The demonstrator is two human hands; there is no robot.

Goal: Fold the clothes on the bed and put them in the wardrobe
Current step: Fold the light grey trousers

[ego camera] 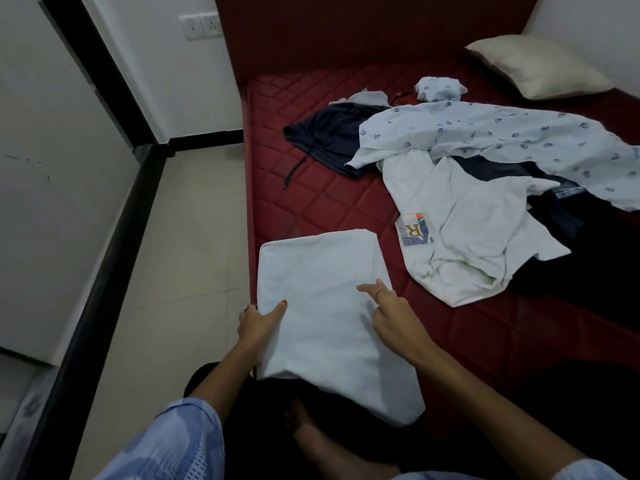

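A folded white cloth point(322, 299) lies at the near left corner of the red quilted bed point(311, 195), its near end hanging over the edge. My left hand point(256, 323) grips the cloth's left edge, thumb on top and fingers underneath. My right hand point(391, 317) rests on the cloth's right side with two fingers stretched out. Unfolded clothes lie beyond: a white T-shirt with a printed patch point(471, 237), a pale blue patterned garment point(502, 136), and dark navy shorts with a drawstring point(329, 136).
A cream pillow point(540, 67) sits at the bed's far right by the red headboard. A white panel with a black edge point(52, 168) stands to the left. Pale tiled floor point(180, 271) runs between it and the bed. My bare foot point(322, 441) is below the cloth.
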